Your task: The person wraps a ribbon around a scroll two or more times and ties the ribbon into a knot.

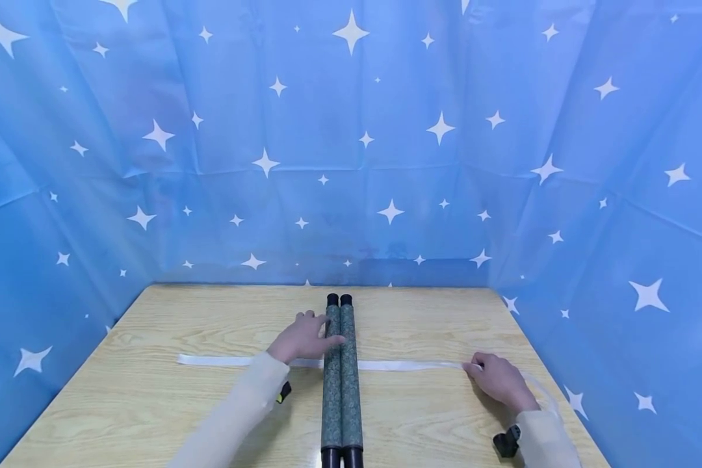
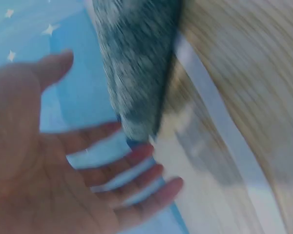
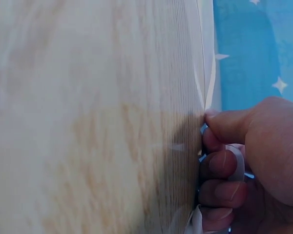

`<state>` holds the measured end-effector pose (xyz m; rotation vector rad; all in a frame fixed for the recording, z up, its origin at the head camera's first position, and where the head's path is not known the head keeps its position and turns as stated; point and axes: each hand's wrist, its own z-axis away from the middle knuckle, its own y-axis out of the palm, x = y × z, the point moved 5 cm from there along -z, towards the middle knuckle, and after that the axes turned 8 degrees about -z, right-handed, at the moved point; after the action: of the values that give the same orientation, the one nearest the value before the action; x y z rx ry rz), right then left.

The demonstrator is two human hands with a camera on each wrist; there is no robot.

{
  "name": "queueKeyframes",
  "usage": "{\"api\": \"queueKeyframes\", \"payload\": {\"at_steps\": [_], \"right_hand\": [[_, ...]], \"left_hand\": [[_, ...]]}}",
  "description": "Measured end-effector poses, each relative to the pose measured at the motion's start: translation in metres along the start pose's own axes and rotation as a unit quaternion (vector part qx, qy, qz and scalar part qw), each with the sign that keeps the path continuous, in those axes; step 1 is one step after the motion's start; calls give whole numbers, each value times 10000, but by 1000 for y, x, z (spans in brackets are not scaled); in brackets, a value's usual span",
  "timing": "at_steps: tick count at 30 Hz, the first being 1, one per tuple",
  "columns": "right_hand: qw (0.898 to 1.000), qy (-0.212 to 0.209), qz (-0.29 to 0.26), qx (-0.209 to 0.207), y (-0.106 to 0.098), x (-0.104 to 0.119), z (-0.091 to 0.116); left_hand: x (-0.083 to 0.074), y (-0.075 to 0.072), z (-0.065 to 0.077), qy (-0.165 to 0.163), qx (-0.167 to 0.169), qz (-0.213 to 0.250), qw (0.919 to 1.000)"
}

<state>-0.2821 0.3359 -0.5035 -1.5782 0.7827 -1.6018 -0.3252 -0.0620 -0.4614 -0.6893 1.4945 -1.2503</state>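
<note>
Two long green patterned scrolls, a left one [image 1: 331, 390] and a right one [image 1: 351, 390], lie side by side with black knobs at their ends. A white ribbon [image 1: 394, 365] runs crosswise beneath them, reaching out on both sides. Over the left side of the scrolls is my left hand [image 1: 305, 337], its fingers spread and its thumb across them; whether it touches them I cannot tell. In the left wrist view the fingers [image 2: 136, 187] look extended beside a blurred scroll [image 2: 134, 63]. At the right, my right hand [image 1: 498, 379] pinches the ribbon between thumb and curled fingers [image 3: 222, 190].
A wood-grain table [image 1: 240, 318] carries everything. Blue curtain [image 1: 327, 195] with white stars stands behind it and along both sides. Past the right hand, the ribbon's tail [image 1: 543, 389] loops toward the sleeve. A dark wrist device [image 1: 506, 442] sits by the right cuff.
</note>
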Motion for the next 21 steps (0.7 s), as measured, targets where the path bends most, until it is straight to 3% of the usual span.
{"api": "queueKeyframes", "payload": {"at_steps": [4, 9, 17, 21], "right_hand": [[10000, 34, 30, -33, 1, -1, 0], [10000, 55, 7, -12, 1, -2, 1], [10000, 34, 40, 43, 1, 2, 0], [9999, 73, 66, 70, 3, 2, 0]], "left_hand": [[19, 0, 11, 465, -95, 193, 9987], [41, 3, 26, 605, -288, 202, 9976], [71, 3, 47, 403, -387, -79, 9984], [80, 0, 53, 266, -464, 20, 9986]]}}
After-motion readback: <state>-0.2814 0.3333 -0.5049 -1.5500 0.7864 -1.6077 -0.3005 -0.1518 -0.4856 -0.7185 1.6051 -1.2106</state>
